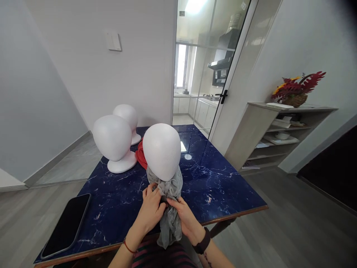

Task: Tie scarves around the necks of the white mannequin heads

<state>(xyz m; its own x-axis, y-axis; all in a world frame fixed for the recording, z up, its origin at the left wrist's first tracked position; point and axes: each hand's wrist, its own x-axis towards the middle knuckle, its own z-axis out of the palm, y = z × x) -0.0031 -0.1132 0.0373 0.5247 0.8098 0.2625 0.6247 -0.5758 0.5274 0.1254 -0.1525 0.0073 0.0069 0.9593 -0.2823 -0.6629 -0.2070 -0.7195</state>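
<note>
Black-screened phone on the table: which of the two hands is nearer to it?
Left. The left hand is on the grey scarf, to the right of the phone; the right hand, also on the scarf, is farther right.

A blue table (217,178) carries a white dummy head (162,149) just beyond the left hand (150,210) and right hand (187,220), two more heads (113,139) and red cloth (141,155) farther left, and a phone (67,225) nearer left.
</note>
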